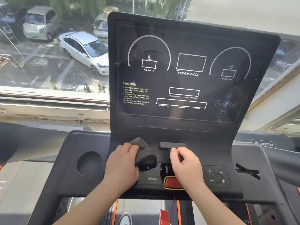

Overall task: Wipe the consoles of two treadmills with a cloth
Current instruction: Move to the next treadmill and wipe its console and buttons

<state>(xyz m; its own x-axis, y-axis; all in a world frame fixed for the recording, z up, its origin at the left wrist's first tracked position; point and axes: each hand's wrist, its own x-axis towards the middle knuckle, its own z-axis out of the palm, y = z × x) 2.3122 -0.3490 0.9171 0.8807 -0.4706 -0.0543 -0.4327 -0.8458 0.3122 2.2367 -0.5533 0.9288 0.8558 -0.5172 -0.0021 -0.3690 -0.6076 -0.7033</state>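
Note:
A black treadmill console [186, 78] with a dark display panel stands upright in front of me. My left hand [122, 166] grips a dark grey cloth [143, 152] and presses it on the lower console surface just above the left button pad. My right hand [185, 164] rests on the console to the right of the cloth, fingers curled, its thumb touching a small black rectangular block [172, 145]. It partly covers the red stop button [172, 182].
A round cup holder [89, 163] sits at the left of the console tray. A button pad [216, 176] with 9, 12, minus and plus lies at the right. A window behind shows parked cars. The console of a second treadmill [266, 144] edges in at the right.

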